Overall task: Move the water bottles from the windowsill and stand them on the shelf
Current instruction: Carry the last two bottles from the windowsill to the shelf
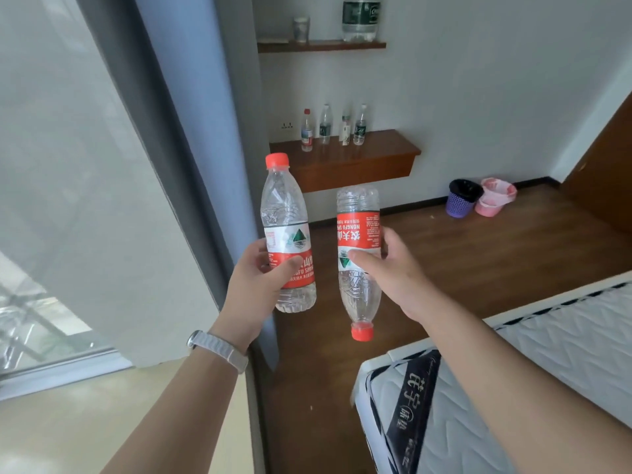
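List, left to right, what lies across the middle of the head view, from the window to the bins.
Sheer curtain → grey curtain → upright bottle gripped by the left hand → upside-down bottle gripped by the right hand → purple bin → pink bin.

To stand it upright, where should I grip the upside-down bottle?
Its labelled middle, from the right, as the right hand does: the upside-down bottle is straight-walled there, and with its cap down, a wrist roll should right it.
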The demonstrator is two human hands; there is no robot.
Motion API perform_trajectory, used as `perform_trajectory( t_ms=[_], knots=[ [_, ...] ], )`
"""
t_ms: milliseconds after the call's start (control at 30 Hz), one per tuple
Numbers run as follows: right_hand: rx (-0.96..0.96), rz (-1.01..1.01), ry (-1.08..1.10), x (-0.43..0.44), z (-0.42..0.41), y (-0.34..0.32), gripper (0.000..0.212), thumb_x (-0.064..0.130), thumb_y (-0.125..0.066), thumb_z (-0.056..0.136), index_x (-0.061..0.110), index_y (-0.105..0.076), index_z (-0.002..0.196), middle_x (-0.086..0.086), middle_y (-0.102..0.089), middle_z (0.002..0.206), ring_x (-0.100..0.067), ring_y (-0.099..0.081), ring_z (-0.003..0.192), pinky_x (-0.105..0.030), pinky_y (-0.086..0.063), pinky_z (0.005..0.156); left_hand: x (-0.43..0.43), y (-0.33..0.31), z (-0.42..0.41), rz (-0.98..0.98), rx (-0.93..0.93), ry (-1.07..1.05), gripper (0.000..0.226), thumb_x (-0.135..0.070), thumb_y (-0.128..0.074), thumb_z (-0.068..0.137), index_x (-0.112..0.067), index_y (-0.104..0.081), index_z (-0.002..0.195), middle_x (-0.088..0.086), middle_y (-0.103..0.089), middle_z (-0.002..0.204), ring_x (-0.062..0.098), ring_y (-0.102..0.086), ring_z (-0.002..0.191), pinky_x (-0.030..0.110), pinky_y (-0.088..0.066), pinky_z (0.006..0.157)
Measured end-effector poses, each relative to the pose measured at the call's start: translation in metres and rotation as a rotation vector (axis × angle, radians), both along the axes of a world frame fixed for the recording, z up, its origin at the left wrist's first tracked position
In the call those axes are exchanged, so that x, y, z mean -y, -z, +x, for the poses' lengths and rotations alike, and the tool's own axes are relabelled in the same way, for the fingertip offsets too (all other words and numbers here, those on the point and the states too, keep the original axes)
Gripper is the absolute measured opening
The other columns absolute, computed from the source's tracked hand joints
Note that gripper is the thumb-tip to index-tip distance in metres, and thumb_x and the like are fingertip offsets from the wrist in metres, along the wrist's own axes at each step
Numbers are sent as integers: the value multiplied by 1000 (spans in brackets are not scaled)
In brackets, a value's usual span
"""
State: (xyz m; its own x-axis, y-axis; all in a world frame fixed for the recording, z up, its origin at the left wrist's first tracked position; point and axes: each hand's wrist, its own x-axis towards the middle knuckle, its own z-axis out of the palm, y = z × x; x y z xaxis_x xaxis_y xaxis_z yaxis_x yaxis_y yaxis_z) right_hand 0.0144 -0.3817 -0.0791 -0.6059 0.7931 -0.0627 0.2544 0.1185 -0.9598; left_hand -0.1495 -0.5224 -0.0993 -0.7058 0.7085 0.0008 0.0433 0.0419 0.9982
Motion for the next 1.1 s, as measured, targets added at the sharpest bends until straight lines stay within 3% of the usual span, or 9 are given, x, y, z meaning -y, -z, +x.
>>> perform_trajectory(
  t_ms=[133,267,367,500,700,800,1000,1100],
  knots=[
    [13,-42,-23,-19,-19,19,55,35,-74,85,31,-45,131,10,-63,117,-7,-64,101,-32,-54,86,-26,6,-17,-4,-8,20,43,-27,-78,85,-24,-60,125,-8,-74,109,9,-73,95,27,-59,80],
    [24,-80,-32,-55,-45,41,54,35,-75,85,30,-45,130,9,-63,117,-8,-65,101,-35,-55,89,-59,21,-39,-38,-10,11,45,-27,-78,85,-22,-60,126,-8,-73,110,5,-72,93,17,-56,72],
    [-7,-111,-26,-92,-71,49,53,35,-75,85,29,-46,129,8,-63,116,-9,-65,101,-34,-55,87,-92,29,-64,-67,1,-4,47,-24,-79,85,-18,-60,127,-4,-73,112,8,-73,93,21,-58,76],
    [-43,-129,-21,-153,-105,48,50,37,-75,84,34,-46,124,10,-63,113,-8,-65,99,-34,-55,86,-153,24,-98,-80,4,19,52,-28,-83,81,-15,-62,126,0,-75,113,18,-73,100,36,-59,89],
    [-39,-68,5,-245,-136,31,53,47,-74,82,39,-42,123,19,-59,109,-3,-63,97,-26,-53,79,-246,1,-131,-77,-55,36,52,-30,-81,83,-19,-59,129,-5,-73,117,15,-72,103,43,-57,95],
    [-64,-64,14,-280,-147,23,52,45,-74,83,39,-42,124,21,-59,108,-2,-62,96,-22,-51,74,-282,-4,-142,-70,-68,28,57,-35,-83,79,-22,-59,129,-6,-72,117,15,-72,104,45,-56,96],
    [-44,-78,47,-328,-155,25,56,46,-74,81,36,-45,127,14,-62,115,-5,-64,100,-31,-55,85,-339,-5,-157,-88,-33,66,49,-30,-79,83,-23,-60,128,-6,-72,117,15,-71,103,45,-56,98],
    [-36,-92,111,-355,-155,29,57,47,-75,81,35,-45,128,12,-63,115,-7,-65,100,-36,-56,88,-371,-5,-167,-96,-34,107,52,-31,-78,83,-23,-58,131,-7,-71,119,13,-71,103,38,-57,94]
  ],
)
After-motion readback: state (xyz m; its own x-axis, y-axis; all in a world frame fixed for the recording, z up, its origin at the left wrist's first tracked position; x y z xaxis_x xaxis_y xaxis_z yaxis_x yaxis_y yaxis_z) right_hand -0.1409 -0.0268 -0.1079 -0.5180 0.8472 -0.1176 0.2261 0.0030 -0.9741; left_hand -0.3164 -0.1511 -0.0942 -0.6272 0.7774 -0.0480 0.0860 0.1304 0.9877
